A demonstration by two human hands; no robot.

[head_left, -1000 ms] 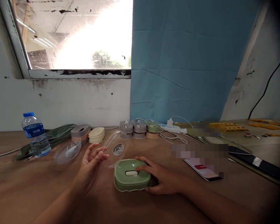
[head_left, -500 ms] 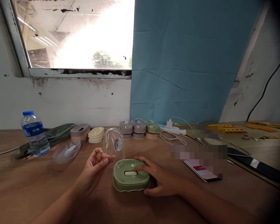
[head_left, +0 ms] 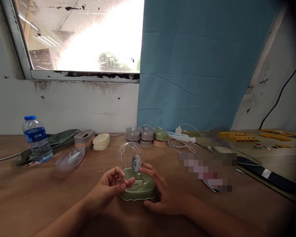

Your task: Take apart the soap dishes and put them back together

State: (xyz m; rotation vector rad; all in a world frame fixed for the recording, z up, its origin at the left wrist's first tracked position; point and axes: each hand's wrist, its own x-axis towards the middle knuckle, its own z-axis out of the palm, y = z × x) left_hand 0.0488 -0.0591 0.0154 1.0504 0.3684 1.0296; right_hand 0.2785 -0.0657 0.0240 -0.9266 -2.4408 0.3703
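My left hand (head_left: pixel 110 187) pinches the lower left edge of a clear plastic lid (head_left: pixel 125 157), which is tilted upright and carries a round printed sticker (head_left: pixel 135 163). Behind and below the lid, a green oval box (head_left: pixel 138 196) with a slot in its top rests on the table. My right hand (head_left: pixel 161 192) is open at the box's right side, thumb apart and low. Its fingertips reach the lid beside the sticker; whether they press on it I cannot tell. The lid partly covers the box's slot.
A water bottle (head_left: pixel 38 141), a dark green bag (head_left: pixel 61 140), clear lids (head_left: pixel 70 159), a grey box (head_left: pixel 84 137) and stacked cream pieces (head_left: pixel 101 142) stand left. Stacked lidded boxes (head_left: pixel 146 133) line the back. Cables (head_left: pixel 181 144) and a phone partly blurred out lie right.
My left hand has brought the clear lid rightward, in front of the green box. My right hand has shifted slightly left, its fingers moving from the box top to the lid.
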